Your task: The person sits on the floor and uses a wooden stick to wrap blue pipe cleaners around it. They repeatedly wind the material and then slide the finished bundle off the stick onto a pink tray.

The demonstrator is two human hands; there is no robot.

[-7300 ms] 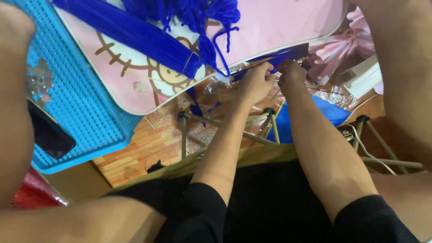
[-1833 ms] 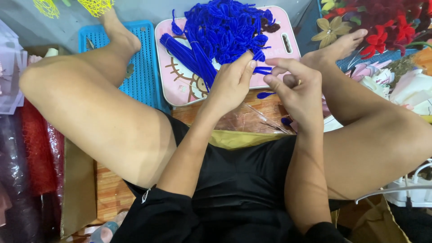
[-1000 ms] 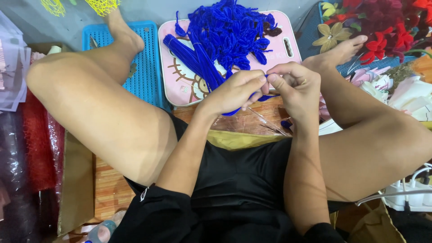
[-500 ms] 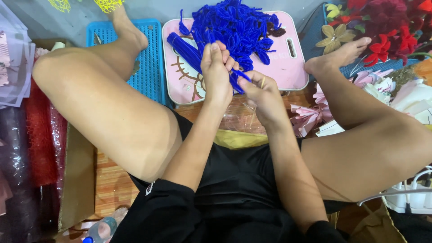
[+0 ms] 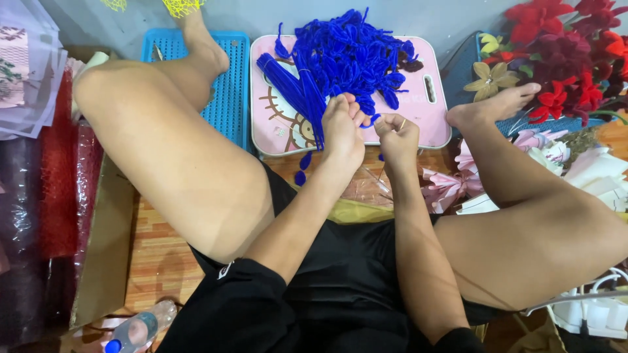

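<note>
Compared with half a second earlier, both hands have come lower and closer together, and they now work side by side at the near edge of the pink tray [image 5: 418, 124]. Earlier the left hand was raised higher into the blue pile; now the left hand [image 5: 342, 127] rests at the front of the bundle of straight blue pipe cleaners [image 5: 294, 91], with its fingers curled down around a blue pipe cleaner [image 5: 305, 160] whose end hangs below the tray edge. This suggests that one piece has been taken from the pile and is being shaped in front of the person.

The right hand [image 5: 396, 134] is closed in a loose fist just beside the left one, nearly touching it. It pinches something thin between thumb and fingers, probably a wire or stick, but it is too small to tell clearly. Both forearms reach forward between the spread knees, wrists a little bent down.

Behind the hands lies the heap of curled blue pipe cleaners [image 5: 353, 49] on the tray. A blue perforated tray [image 5: 232, 91] is at the left, and red artificial flowers [image 5: 562, 46] are at the right. A plastic bottle [image 5: 137, 327] lies on the floor near the left knee.
</note>
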